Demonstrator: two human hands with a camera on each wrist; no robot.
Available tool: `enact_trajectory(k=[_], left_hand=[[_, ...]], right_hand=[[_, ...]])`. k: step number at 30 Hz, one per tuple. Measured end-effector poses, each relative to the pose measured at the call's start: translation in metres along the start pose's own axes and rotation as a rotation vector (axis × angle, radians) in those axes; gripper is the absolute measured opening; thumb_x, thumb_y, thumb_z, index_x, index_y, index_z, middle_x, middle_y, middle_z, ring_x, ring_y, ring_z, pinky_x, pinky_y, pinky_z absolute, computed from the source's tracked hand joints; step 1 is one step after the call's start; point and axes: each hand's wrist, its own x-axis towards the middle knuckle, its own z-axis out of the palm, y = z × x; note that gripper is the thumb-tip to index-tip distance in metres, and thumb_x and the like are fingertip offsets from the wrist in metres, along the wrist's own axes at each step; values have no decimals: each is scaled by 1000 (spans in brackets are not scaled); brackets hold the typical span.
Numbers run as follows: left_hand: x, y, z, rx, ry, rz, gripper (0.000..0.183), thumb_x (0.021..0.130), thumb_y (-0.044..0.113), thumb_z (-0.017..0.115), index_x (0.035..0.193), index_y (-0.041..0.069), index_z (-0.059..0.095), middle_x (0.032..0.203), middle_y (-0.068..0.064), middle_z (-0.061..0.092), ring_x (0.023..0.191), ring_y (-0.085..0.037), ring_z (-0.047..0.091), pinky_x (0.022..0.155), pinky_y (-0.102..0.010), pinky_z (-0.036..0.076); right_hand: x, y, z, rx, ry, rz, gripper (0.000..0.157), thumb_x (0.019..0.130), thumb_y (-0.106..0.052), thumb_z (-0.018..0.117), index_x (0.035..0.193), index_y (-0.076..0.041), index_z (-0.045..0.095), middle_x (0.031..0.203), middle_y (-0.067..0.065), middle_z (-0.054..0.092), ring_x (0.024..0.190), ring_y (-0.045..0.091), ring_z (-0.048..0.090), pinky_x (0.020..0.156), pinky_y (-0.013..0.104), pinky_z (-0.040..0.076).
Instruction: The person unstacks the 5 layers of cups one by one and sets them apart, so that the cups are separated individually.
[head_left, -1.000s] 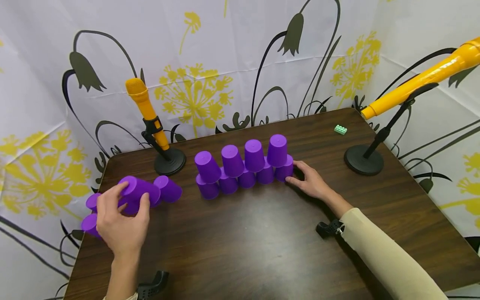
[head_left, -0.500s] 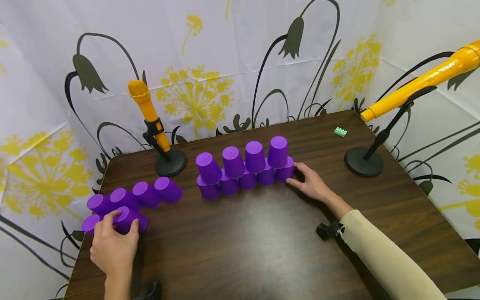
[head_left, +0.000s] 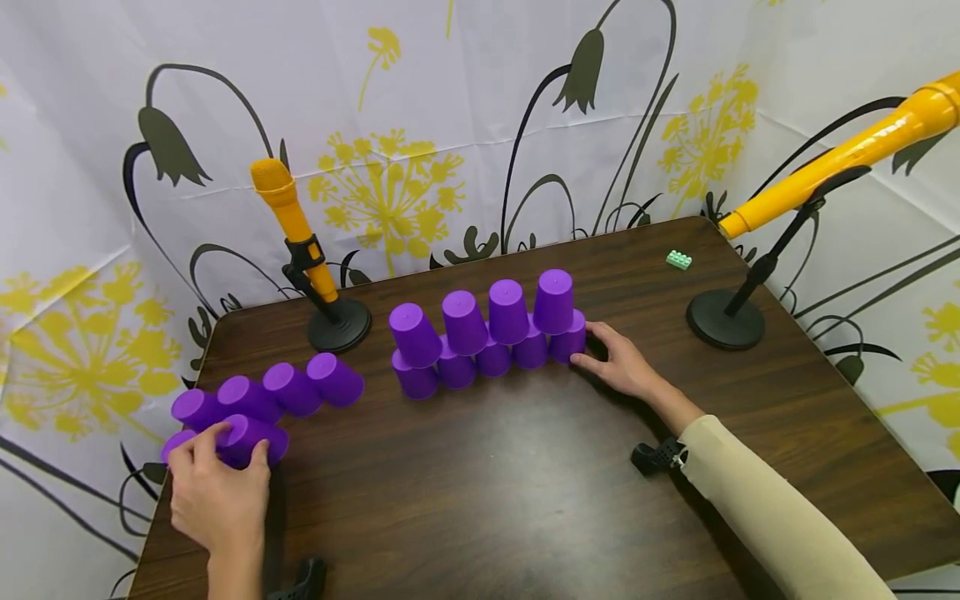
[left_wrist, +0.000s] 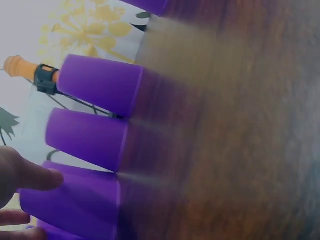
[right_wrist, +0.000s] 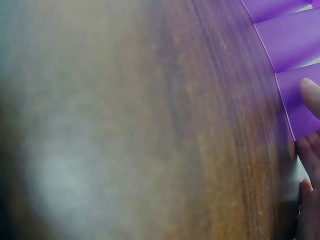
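Upside-down purple cups stand on the wooden table in two groups. At the left, my left hand [head_left: 221, 500] holds a purple cup [head_left: 255, 440] between thumb and fingers, low at the table beside another front cup [head_left: 176, 446]. Behind it runs a slanting row of cups [head_left: 291, 389]. In the left wrist view the thumb lies on the cup [left_wrist: 75, 205]. My right hand [head_left: 618, 362] grips the rightmost lower cup [head_left: 568, 342] of the middle group, where upper cups [head_left: 508, 310] sit on a bottom row. The right wrist view shows the thumb against that cup [right_wrist: 295, 100].
A yellow microphone [head_left: 288, 217] on a black stand is behind the left cups. Another yellow microphone [head_left: 840, 167] leans on a stand with a round base [head_left: 725, 319] at the right. A green toy brick [head_left: 678, 260] lies near the back edge. A patterned cloth hangs behind.
My left hand has brought its cup down from above the back row to the table in front, then shifted it slightly left against its neighbour. My right hand has stayed in place.
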Motion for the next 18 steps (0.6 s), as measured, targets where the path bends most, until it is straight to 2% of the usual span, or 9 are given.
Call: enact_trajectory(k=[3,6,7,9,12,14,18], left_hand=[[1,13,-4,-21,45,65,49,73,27,85,117,14,67,116,-17,51,107,-44,52,66,-69,41],[2,35,-8,-91,81,178,45,78,30,79,118,14,67,115,-19,51,110,-41,49,70,-66,45],[2,44,-8,-134,85,219,44,79,29,77,118,13,68,114,-20,51,110,-41,50,73,-62,46],[0,64,-7,-245,64,290,42,79,23,76,118,11,68,113,-20,53,105,-37,52,77,-47,48],[-6,92,1,-440,-38,362,45,77,13,79,120,10,68,115,-17,56,103,-30,55,80,-28,46],[-11,109,7,-534,-146,395,50,77,9,80,125,10,65,119,-14,56,105,-24,55,80,-22,46],[-14,137,21,-618,-323,443,63,80,11,80,137,15,56,131,-7,54,117,-21,51,85,-38,52]], right_hand=[[0,0,0,-1,3,-1,59,91,-27,72,140,-3,50,135,16,54,129,33,48,107,51,35],[0,-1,0,-1,8,-4,59,90,-27,72,140,-3,50,135,17,54,129,33,48,107,52,35],[-1,-1,0,-2,7,-5,59,91,-27,72,140,-3,50,136,17,54,129,34,48,107,52,35],[-1,-1,0,-2,4,-5,60,91,-28,72,140,-3,50,136,17,54,129,34,48,107,52,35],[-2,-1,0,-1,1,-1,60,91,-28,72,140,-3,50,136,17,54,129,34,48,106,52,35],[-2,-1,0,3,3,2,60,91,-28,72,140,-3,50,136,17,54,129,34,47,107,52,35],[-1,-3,-1,6,3,4,60,91,-28,72,140,-3,50,136,17,54,129,34,48,107,52,35]])
